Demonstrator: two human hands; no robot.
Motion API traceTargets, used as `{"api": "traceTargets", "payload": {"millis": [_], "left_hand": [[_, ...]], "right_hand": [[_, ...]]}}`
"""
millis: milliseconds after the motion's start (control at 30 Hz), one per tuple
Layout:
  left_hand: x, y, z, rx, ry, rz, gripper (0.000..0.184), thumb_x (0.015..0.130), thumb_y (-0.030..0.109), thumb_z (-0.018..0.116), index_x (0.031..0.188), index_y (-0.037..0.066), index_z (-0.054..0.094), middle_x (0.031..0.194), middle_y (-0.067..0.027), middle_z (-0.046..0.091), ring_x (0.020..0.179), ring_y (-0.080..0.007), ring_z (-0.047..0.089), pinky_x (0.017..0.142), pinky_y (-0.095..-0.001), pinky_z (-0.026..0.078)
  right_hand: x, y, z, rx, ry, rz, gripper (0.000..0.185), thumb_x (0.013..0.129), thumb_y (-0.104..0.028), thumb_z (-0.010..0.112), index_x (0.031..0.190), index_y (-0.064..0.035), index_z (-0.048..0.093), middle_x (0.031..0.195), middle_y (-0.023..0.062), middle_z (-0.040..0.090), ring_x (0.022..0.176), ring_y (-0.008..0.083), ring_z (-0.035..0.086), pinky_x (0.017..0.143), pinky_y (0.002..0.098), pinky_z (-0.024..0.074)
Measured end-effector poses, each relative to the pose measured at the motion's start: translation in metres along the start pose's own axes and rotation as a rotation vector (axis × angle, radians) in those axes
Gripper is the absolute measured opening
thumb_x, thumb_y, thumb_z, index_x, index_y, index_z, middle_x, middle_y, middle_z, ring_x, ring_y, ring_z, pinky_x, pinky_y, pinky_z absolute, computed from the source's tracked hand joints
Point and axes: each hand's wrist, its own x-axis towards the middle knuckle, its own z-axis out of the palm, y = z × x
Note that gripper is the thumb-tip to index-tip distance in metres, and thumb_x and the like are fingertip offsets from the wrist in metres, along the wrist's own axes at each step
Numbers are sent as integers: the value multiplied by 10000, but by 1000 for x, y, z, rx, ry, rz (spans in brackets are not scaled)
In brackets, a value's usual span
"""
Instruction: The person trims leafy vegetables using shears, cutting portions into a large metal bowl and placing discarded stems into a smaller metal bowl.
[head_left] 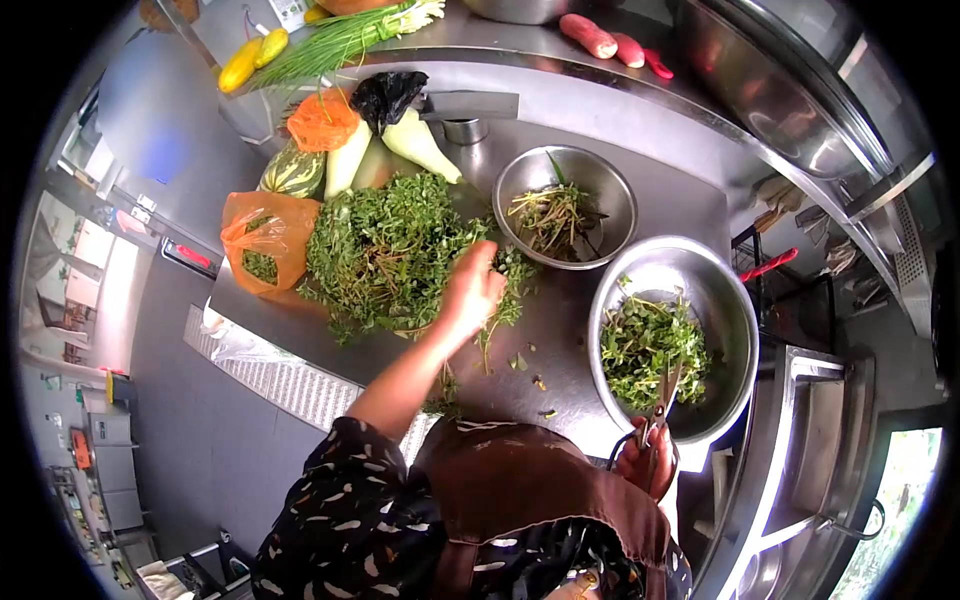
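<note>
Scissors (665,392) point toward the far side from the right hand (640,462), the grip closed around their handles and the blades over a large steel bowl (745,330) at the near right of a metal surface (540,360). Loose leafy sprigs (645,345) lie inside the bowl, whose high wall appears well suited to containing them. The left hand (470,290) reaches to the right edge of a broad heap of leafy greens (385,250), its fingers curled; whether that grip has closed on any stems cannot be told. The heap sits at the center left, seemingly within easy reach of that arm, while the right hand keeps the blades well apart from the left fingers. A smaller steel bowl (618,190), on the far side between heap and large bowl, contains thin, brownish-green stems (550,228), apparently to keep them separate from the leafier sprigs. To the left, an orange plastic bag (290,225) has greens inside, likely gathered there to stop them spreading. Beyond the heap, a striped squash (293,172) and two pale gourds (425,148) rest toward the far left, perhaps to leave the near side to the hands.
</note>
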Motion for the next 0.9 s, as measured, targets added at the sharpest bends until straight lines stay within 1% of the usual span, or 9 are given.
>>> {"api": "traceTargets", "payload": {"millis": [100, 167, 267, 433, 533, 633, 733, 767, 900], "left_hand": [[3, -70, -52, -25, 57, -185, 222, 870, 98, 645, 1080, 29, 624, 936, -123, 696, 828, -184, 674, 721, -306, 532], [-4, -79, -70, -43, 57, -108, 104, 851, 124, 679, 915, 43, 694, 836, -90, 714, 735, -171, 679, 678, -307, 531], [-23, -76, -61, -125, -391, -158, 177, 853, 195, 692, 970, 61, 699, 857, -70, 715, 761, -161, 670, 723, -295, 531], [-34, -53, -1, 458, -706, -177, 839, 760, 585, 693, 1275, -34, 453, 1155, -252, 571, 984, -280, 608, 842, -383, 539], [-47, -80, 30, 582, -406, 142, 612, 799, 421, 699, 1155, -42, 514, 1009, -227, 602, 866, -285, 625, 734, -403, 547], [-34, -88, 38, 559, -481, 79, 312, 814, 158, 598, 1041, -52, 556, 920, -166, 630, 800, -278, 626, 708, -398, 549], [-17, -64, 5, 411, -677, -84, 210, 859, 197, 546, 953, 8, 544, 879, -165, 649, 776, -337, 649, 710, -426, 538], [-9, -50, -11, 325, -802, -247, 190, 915, 196, 479, 972, 15, 463, 823, -146, 578, 740, -262, 593, 673, -410, 489], [2, -21, -70, 166, -761, -107, 198, 912, 172, 506, 997, -4, 471, 869, -212, 597, 804, -355, 609, 716, -459, 470]], "right_hand": [[0, 14, 26, -14, -9, -28, 525, 927, -515, 521, 1227, -88, 469, 666, 2, 415, 523, 126, 405, 449, 271, 367], [3, 25, 36, 0, -29, -48, 517, 932, -508, 519, 1227, -87, 475, 656, -6, 401, 525, 116, 396, 448, 260, 329], [10, 42, 58, 23, 32, -105, 438, 985, -432, 448, 1203, -56, 497, 606, 13, 442, 441, 116, 371, 388, 257, 295], [17, 57, 82, -1, -39, -38, 549, 908, -515, 559, 1228, -79, 467, 650, -15, 398, 492, 96, 358, 420, 243, 292], [20, 67, 81, 29, -62, -35, 542, 904, -503, 574, 1245, -95, 464, 660, -17, 405, 501, 83, 352, 434, 225, 287], [20, 67, 79, 28, -95, -59, 538, 904, -478, 589, 1255, -91, 459, 676, -8, 423, 516, 94, 366, 449, 241, 311], [18, 65, 78, 61, -62, -97, 530, 910, -462, 587, 1256, -83, 456, 677, -6, 424, 529, 99, 381, 461, 249, 324], [17, 63, 81, 70, -58, -101, 530, 910, -462, 587, 1256, -83, 456, 677, -6, 424, 529, 99, 381, 461, 249, 324], [15, 55, 79, -8, -34, -127, 494, 971, -448, 473, 1268, -53, 452, 672, 6, 426, 513, 99, 375, 446, 244, 298]]}}
